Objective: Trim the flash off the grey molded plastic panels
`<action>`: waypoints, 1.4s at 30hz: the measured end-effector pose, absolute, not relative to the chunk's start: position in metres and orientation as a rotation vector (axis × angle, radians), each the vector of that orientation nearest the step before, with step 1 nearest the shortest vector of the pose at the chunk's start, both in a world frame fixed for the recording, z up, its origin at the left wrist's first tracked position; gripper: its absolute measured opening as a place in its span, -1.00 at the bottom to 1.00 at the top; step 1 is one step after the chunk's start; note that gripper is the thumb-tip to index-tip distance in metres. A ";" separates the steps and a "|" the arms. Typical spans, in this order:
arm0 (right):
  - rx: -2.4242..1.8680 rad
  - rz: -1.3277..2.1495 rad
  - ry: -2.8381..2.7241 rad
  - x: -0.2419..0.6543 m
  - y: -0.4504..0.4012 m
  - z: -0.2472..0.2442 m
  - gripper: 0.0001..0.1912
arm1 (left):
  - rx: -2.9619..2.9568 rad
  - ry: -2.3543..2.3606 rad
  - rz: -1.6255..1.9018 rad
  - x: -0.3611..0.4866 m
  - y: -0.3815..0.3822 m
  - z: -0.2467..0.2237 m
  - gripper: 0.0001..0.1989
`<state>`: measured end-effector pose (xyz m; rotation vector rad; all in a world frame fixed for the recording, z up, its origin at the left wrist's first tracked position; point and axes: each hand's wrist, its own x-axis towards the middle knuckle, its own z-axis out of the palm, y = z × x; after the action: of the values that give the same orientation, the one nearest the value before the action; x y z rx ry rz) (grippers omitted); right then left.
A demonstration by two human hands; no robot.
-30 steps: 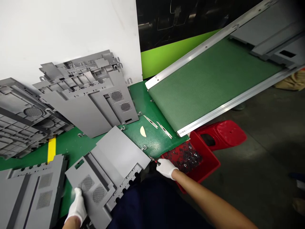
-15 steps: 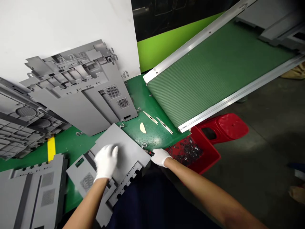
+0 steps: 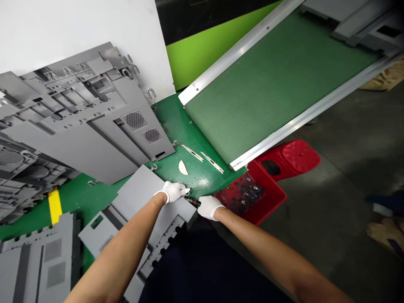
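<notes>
My right hand (image 3: 210, 207), in a white glove, is closed around nippers (image 3: 193, 203) with black and red handles. Their metal jaws are at the corner edge of a grey plastic panel (image 3: 142, 185) lying before me. At that same edge, the gloved fingers of my left hand (image 3: 173, 192) pinch a small grey hook-shaped runner (image 3: 187, 194). Whether the jaws touch the runner is too small to make out. Another hook-shaped runner (image 3: 154, 167) sticks out from the panel's far edge. My left forearm hides part of the panel.
Larger grey panels (image 3: 126, 122) lean against a white board on the left, another (image 3: 38, 256) lies lower left. Two cream-handled knives (image 3: 212, 163) and a half-round cream piece (image 3: 183, 167) rest on the green table. Right are a conveyor (image 3: 252, 105), a red bin (image 3: 268, 208) of scraps and a red stool (image 3: 299, 155).
My left hand has moved from the panel's middle, right and away, to the hook-shaped runner, and its fingers have closed there. The right hand stays at the panel corner with the nippers. The view has shifted slightly.
</notes>
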<state>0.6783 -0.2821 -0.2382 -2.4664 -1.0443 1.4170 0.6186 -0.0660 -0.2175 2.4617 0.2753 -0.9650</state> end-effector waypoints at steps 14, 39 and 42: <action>-2.415 1.408 -1.048 0.665 -0.291 -0.241 -0.73 | 2.374 0.327 -0.947 0.613 -0.072 -0.221 -0.45; -2.466 1.356 -1.051 0.638 -0.299 -0.251 -0.78 | 2.336 0.330 -0.986 0.606 -0.086 -0.221 -0.48; -2.503 1.341 -1.060 0.636 -0.297 -0.249 -0.76 | 2.327 0.349 -0.988 0.606 -0.087 -0.221 -0.52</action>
<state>0.6361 -0.2965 -0.2487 -2.5025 -1.0602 1.3409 0.6059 -0.0865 -0.2209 2.3266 0.3487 -0.9885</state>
